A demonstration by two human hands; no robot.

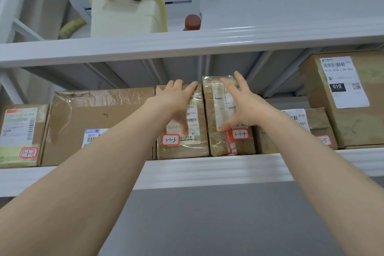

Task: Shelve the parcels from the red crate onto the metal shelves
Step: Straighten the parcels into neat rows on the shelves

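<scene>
Two taped brown parcels stand side by side on the metal shelf (207,167). The parcel tagged 3-1-3 (182,147) has my left hand (178,100) spread flat on its front, fingertips over its top edge, thumb pointing down. My right hand (239,102) lies against the front of the taller parcel tagged 3-1-4 (216,141), fingers straight and reaching up to its top, thumb low on the label. Neither hand curls round a parcel. The red crate is out of view.
More cardboard parcels fill the same shelf: a wide box (99,118) and one tagged 3-1-1 (18,135) to the left, a low box (311,129) and a big labelled box (349,97) to the right. The upper shelf (187,41) bears a cream container (126,12).
</scene>
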